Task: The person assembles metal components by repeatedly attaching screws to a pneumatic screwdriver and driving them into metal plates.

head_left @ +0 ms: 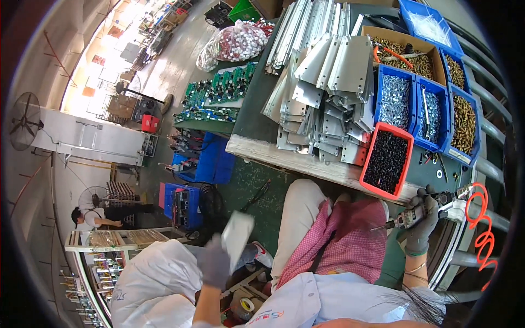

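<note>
My left hand [215, 263], in a grey glove, is held out low on the left and closed on a pale, flat metal plate [239, 232]; hand and plate are smeared by motion. On the right, my gloved right hand [420, 223] wraps round a power screwdriver [409, 217], its thin bit pointing left over my lap. An orange coiled hose [482, 229] hangs by the tool's rear end. Closest to that hand on the bench is a red bin [387, 159] full of small black parts. Left of the bin lie stacked silver metal plates [328, 93].
Blue bins [395, 98] of screws and nuts and a cardboard box [407, 53] of brass-coloured parts line the bench [306, 167]. Green circuit boards [229, 85] lie farther left, beside a bag of white connectors [245, 41]. A white-clad leg [156, 281] is near my left hand; another person [98, 217] stands far left.
</note>
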Demonstrator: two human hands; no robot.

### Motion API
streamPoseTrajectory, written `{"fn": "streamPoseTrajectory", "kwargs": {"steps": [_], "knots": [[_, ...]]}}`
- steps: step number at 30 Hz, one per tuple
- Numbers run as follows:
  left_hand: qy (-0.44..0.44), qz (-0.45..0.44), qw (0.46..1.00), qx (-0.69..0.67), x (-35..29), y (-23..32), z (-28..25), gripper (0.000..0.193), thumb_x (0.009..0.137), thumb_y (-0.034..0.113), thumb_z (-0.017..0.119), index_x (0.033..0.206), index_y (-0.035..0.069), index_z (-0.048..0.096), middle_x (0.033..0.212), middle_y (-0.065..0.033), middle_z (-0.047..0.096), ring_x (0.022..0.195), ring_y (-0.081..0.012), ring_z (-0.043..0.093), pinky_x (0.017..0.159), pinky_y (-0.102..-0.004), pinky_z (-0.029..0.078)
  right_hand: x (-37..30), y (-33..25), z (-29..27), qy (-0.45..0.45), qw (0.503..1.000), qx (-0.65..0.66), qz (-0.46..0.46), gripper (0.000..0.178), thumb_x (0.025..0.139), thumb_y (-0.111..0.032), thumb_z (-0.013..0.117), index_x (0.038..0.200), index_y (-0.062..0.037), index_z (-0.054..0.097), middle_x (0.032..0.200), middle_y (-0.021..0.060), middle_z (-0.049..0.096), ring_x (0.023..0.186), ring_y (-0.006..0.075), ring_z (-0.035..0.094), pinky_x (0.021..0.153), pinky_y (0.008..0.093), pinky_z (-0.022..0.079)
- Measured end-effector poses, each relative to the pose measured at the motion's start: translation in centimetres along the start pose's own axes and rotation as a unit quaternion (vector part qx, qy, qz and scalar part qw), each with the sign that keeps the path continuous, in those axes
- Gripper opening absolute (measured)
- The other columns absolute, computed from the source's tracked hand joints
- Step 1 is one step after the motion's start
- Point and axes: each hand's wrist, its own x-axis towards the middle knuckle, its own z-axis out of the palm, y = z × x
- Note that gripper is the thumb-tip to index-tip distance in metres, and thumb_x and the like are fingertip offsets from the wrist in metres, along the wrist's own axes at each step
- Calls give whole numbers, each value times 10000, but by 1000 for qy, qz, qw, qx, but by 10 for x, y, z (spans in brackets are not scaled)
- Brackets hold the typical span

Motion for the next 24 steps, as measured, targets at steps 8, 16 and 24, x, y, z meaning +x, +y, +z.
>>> {"fn": "streamPoseTrajectory", "kwargs": {"steps": [8,16,24], "knots": [[234,31,957,-170,221,91,-32,186,858,157,501,1024,72,509,813,-221,635,799,-417,614,677,-487,468,1,10,6,20,999,20,-40,388,896,-223,509,1222,-14,480,969,78,593,693,132,548,589,263,457],[246,95,947,-180,289,111,-6,192,846,230,528,860,44,572,805,-215,623,753,-385,611,634,-489,461,-8,13,16,61,993,49,-88,360,915,-230,476,1214,-31,493,990,75,603,727,115,565,620,258,474],[328,149,933,3,304,79,-28,153,755,226,589,783,92,657,826,-120,634,786,-296,627,670,-412,498,-6,14,26,89,993,38,-65,357,903,-226,470,1178,-2,506,860,106,601,651,150,583,552,268,485]]}}
